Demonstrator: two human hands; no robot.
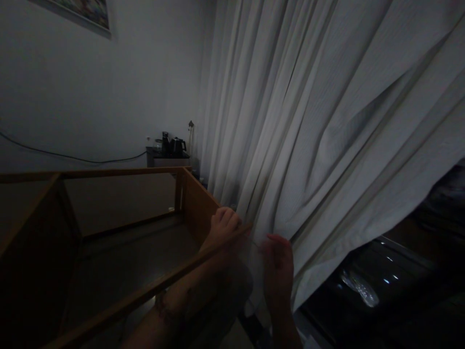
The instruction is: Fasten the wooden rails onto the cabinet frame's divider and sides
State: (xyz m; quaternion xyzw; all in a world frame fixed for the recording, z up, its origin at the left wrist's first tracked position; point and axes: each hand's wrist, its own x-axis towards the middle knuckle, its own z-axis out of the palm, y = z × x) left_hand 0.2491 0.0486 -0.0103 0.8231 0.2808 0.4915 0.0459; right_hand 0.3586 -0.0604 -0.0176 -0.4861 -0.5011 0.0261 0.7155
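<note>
The room is dim. My left hand [224, 224] is curled over the near right corner of a brown wooden frame [196, 203], fingers closed on its top rail. My right hand [278, 264] sits just to the right of it, fingers bent and pinched at the lower edge of a pale grey curtain [327, 121], which hangs in long folds and is pulled up toward the right. A thin wooden rail [145, 293] of the frame runs diagonally in front of my left forearm.
The open wooden frame [90, 173] fills the left half. A small dark table with a kettle [177, 145] and a flask stands by the far wall. A cable runs along the wall. A framed picture [85, 12] hangs top left. Dark shiny objects [378, 276] lie lower right.
</note>
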